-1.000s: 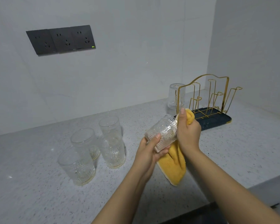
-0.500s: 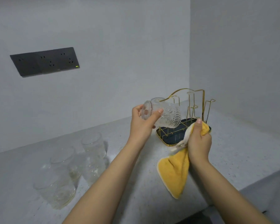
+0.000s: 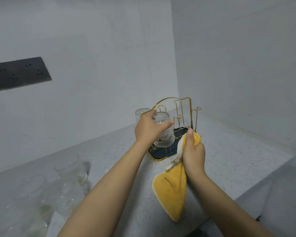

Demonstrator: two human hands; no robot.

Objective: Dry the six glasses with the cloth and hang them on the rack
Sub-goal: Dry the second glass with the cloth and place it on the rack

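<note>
My left hand (image 3: 148, 130) grips a clear patterned glass (image 3: 163, 132), turned upside down over the near left peg of the gold wire rack (image 3: 181, 115) with its dark tray (image 3: 158, 155). Another glass (image 3: 140, 114) hangs upside down on the rack's far left peg, partly hidden by my hand. My right hand (image 3: 193, 152) holds the yellow cloth (image 3: 173, 190), which dangles in front of the rack. Several blurred glasses (image 3: 68, 170) stand upright at the lower left.
The speckled grey counter (image 3: 229, 159) ends at an edge on the right and near side. White walls meet in a corner behind the rack. A dark socket panel (image 3: 19, 74) sits on the left wall.
My left hand has carried the glass away from the cloth, turned it upside down and lowered it onto the rack. The right hand stays shut on the cloth. The view has swung right.
</note>
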